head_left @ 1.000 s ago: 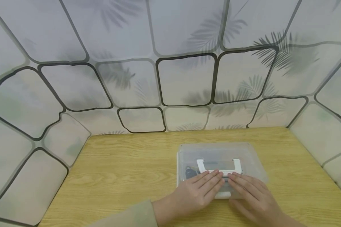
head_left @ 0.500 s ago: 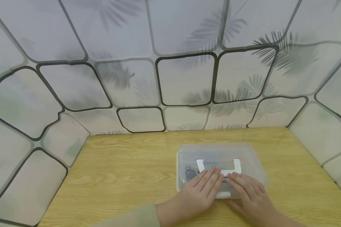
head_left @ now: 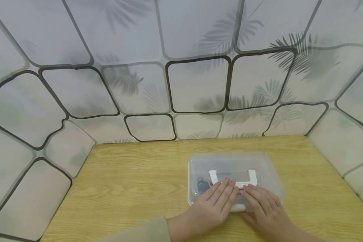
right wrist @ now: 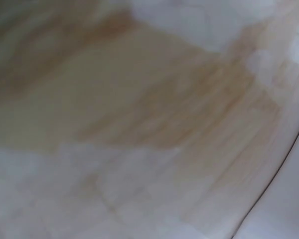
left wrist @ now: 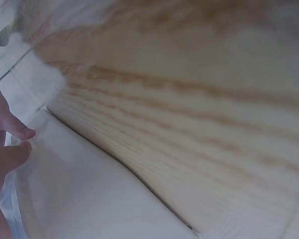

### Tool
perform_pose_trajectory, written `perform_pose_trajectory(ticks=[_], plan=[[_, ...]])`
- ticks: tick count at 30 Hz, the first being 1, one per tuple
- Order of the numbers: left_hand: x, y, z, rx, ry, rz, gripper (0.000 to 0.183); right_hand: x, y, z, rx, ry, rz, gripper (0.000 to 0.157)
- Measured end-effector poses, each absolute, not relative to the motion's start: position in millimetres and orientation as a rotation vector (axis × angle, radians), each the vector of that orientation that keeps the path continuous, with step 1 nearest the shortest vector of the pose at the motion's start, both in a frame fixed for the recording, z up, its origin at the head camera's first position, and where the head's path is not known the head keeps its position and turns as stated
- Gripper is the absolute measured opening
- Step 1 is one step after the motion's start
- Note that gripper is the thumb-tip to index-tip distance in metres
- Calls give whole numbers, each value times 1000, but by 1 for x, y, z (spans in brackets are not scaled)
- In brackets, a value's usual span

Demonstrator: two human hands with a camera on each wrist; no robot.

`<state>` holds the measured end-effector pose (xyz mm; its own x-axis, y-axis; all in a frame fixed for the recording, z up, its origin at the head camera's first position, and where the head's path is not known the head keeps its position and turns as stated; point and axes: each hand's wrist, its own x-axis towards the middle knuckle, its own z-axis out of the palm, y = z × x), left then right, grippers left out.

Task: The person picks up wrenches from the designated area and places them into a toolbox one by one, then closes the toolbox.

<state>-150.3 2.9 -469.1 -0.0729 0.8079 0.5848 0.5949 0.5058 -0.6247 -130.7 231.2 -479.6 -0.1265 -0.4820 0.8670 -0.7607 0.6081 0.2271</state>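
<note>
A translucent plastic storage box (head_left: 236, 161) with its lid on sits on the table in the head view. Its white carry handle (head_left: 252, 177) lies flat on the lid, and a white latch (head_left: 238, 208) shows at the front. My left hand (head_left: 211, 206) rests over the front left of the lid, fingers straight and together, tips reaching the handle. From the right, my right hand (head_left: 267, 208) lies over the front in the same way, its thumb low at the front side. In the left wrist view two digit tips (left wrist: 25, 133) nearly meet beside a pale surface.
Through the lid a dark blue item (head_left: 203, 185) shows at the left inside the box. The wood-grain table (head_left: 130, 181) stretches out left of the box. A patterned cloth wall (head_left: 196, 87) stands behind and on both sides. The right wrist view is blurred.
Since a second ago my left hand has shifted slightly right and its fingertips have drawn back a little from the handle. The right hand and box have barely moved.
</note>
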Motion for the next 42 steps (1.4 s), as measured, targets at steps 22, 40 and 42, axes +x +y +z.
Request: perform_pose_trajectory(ticks=[22,40,42], plan=[[-148,2,-467,-1186,-1798,256,46,-129,237,-490,986,-1816,338,58],[-148,0,-467,-1184,-1828,203,48,-129,234,-479,1035,-1797,422,56],[-149,1,-467,-1184,-1819,196,46,-129,234,-479,1034,-1797,424,56]])
